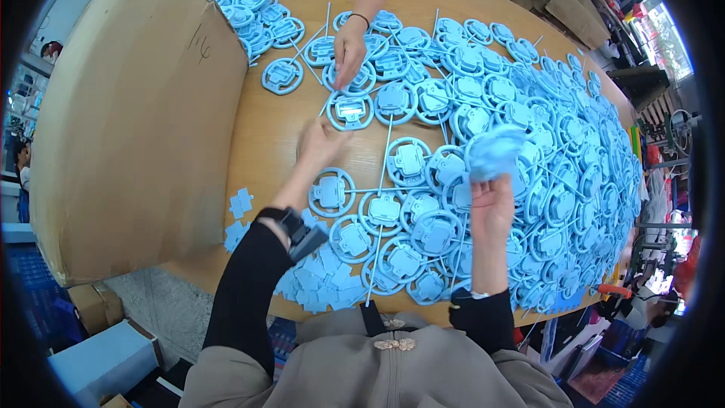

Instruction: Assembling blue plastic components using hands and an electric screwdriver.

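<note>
Right hand (492,200) – fingers closed on the lower edge of a blurred blue piece (495,151), right of centre in the frame, raised in front of the heap. Left hand (320,142) – at centre-left, blurred; whether it holds anything cannot be told; nearest item, a lone wheel-shaped part (351,111) just above it

Table (276,125), wood-toned, curving across the middle of the frame

Cardboard box (140,128), brown, large, filling much of the left side of the frame

Heap of wheel-shaped parts (434,236), light blue, each a ring with a plate at its middle; spread from centre to the right edge of the table, overlapping, with a smaller cluster (281,75) at upper left beside the box

Co-worker's hand (349,53), dark band at the wrist, reaching from the top of the frame onto a part at upper centre

Pile of flat blue cut-outs (321,279), lower centre-left, below the left wrist

Wrist device (306,242), grey, on the left wrist

Rods (371,287), thin, light blue, lying among the wheel-shaped parts
</note>
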A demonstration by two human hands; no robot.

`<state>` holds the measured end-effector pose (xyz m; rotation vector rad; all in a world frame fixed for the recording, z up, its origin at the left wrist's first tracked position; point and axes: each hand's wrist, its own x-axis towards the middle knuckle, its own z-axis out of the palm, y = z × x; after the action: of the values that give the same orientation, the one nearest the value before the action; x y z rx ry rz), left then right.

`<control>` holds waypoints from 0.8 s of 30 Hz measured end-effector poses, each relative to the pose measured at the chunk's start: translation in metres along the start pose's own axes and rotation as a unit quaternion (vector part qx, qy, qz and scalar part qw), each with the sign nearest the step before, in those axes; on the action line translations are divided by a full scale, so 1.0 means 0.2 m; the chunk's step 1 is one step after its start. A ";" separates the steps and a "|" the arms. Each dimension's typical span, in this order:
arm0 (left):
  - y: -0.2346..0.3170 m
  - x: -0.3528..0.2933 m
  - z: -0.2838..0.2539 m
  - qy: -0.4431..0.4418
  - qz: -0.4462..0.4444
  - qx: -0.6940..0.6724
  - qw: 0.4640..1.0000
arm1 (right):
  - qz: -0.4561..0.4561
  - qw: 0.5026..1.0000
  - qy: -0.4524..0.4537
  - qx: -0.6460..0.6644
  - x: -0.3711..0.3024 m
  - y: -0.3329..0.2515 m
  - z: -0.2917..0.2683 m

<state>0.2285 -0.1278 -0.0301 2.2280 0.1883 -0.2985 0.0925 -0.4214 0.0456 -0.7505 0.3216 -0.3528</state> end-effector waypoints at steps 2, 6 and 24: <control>0.04 0.14 0.01 0.092 0.022 0.083 0.992 | 0.031 0.998 0.042 -0.026 -0.01 -0.04 0.04; 0.13 0.32 0.10 0.101 0.037 0.226 0.968 | 0.089 0.982 -0.055 -0.156 -0.11 0.16 0.14; -0.52 -0.89 -0.46 0.041 -0.111 -0.342 0.932 | -0.138 0.722 -0.359 -0.575 0.40 1.13 0.80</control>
<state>0.0464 0.0020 -0.0025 1.5262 0.5093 -0.2151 0.2727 -0.2059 -0.0177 -2.1119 -0.3993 -0.0693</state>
